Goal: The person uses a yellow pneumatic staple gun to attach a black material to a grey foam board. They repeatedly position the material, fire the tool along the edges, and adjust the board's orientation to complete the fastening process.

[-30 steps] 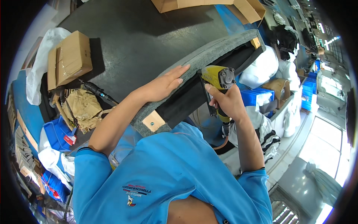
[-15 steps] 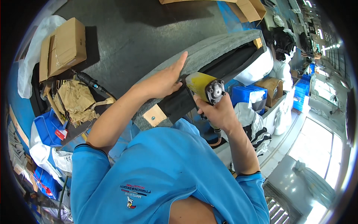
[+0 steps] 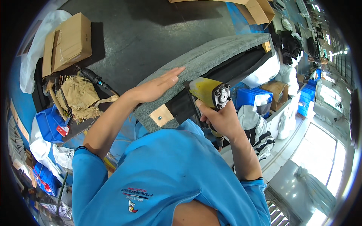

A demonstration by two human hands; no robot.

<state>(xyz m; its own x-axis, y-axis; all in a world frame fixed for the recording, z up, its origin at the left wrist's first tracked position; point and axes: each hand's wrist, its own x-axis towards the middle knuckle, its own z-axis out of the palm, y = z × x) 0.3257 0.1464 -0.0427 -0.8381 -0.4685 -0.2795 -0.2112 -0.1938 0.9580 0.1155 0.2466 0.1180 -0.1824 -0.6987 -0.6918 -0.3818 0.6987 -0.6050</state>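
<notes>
A long, curved panel covered in grey fabric rests on its edge on the dark table in front of me. Its back side faces me, with black lining and a wooden corner block at the near end. Fingers stretched out, my left hand lies flat along the fabric's upper edge. My right hand is wrapped round the handle of a yellow pneumatic staple gun. The gun's nose points at the panel's black inner side, left of the hand; whether it touches is hidden.
A cardboard box stands at the far left of the table. Near it lie a black air tool and crumpled brown paper. Blue bins and white bags stand to the right. An open carton sits at the back.
My left hand has turned and lowered, from raised fingers to lying along the fabric edge. The staple gun has shifted slightly right and down in my right hand.
</notes>
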